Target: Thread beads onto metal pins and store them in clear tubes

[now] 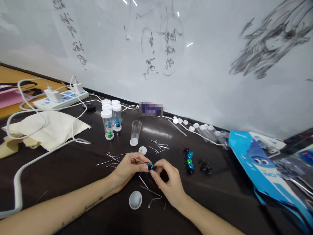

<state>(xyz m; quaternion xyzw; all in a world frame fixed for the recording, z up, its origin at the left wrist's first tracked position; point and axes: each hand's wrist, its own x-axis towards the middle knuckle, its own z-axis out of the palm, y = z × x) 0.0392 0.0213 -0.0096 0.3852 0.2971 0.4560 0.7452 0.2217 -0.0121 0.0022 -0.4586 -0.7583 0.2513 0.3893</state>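
Observation:
My left hand pinches a thin metal wire pin with a small blue bead on it. My right hand meets it from the right, fingers pinched on a small black piece at the bead's end. Both hands hover just above the dark table. More bent wires lie behind the hands and one bent wire lies under them. A row of blue, green and black beads sits to the right. An open clear vial stands behind, its white cap beside it.
Capped vials holding coloured beads stand at the back left. A cream cloth, white cables and a power strip fill the left. Empty tubes line the whiteboard wall. A blue packet lies right. A round white lid lies near me.

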